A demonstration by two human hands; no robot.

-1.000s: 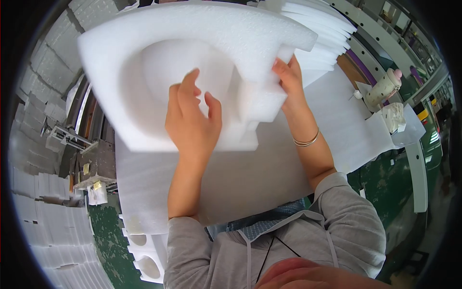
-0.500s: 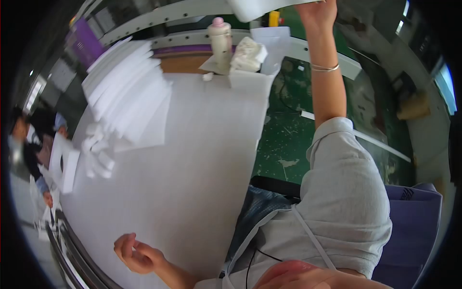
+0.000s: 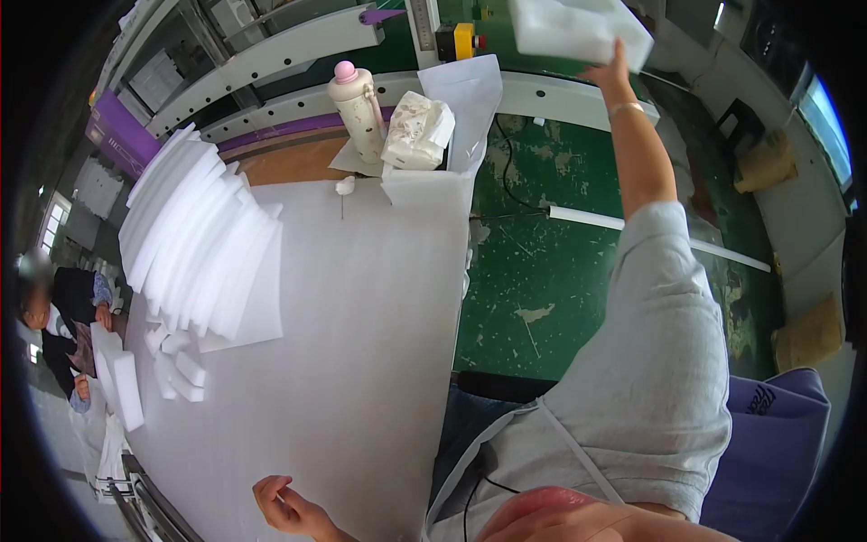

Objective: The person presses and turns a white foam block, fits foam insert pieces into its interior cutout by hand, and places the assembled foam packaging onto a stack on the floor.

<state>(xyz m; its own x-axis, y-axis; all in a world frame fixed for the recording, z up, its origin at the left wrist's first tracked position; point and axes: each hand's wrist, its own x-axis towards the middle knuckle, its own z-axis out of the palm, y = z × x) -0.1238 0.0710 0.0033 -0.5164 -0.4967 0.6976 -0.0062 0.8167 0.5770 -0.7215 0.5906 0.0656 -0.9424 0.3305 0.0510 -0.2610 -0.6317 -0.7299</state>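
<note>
My right hand (image 3: 614,76) is stretched far out at the top right, its fingers closed at the near edge of a white foam piece (image 3: 578,29). This piece hangs over the floor beyond the table. My left hand (image 3: 287,508) is low over the near part of the white-covered table (image 3: 307,379), empty, with its fingers loosely bent and apart. On the table's left lies a fanned stack of white foam sheets (image 3: 194,239), with small foam offcuts (image 3: 176,366) beside it.
A bottle with a pink cap (image 3: 358,113) and a pack of tissues (image 3: 418,131) stand at the table's far edge. Across the table at left, a co-worker (image 3: 72,312) is beside another foam piece (image 3: 117,379). A white bar (image 3: 587,218) crosses the green floor (image 3: 542,298).
The view has swung right. My right hand has carried the foam piece away from the table, out over the floor. My left hand has let go of it and dropped low.
</note>
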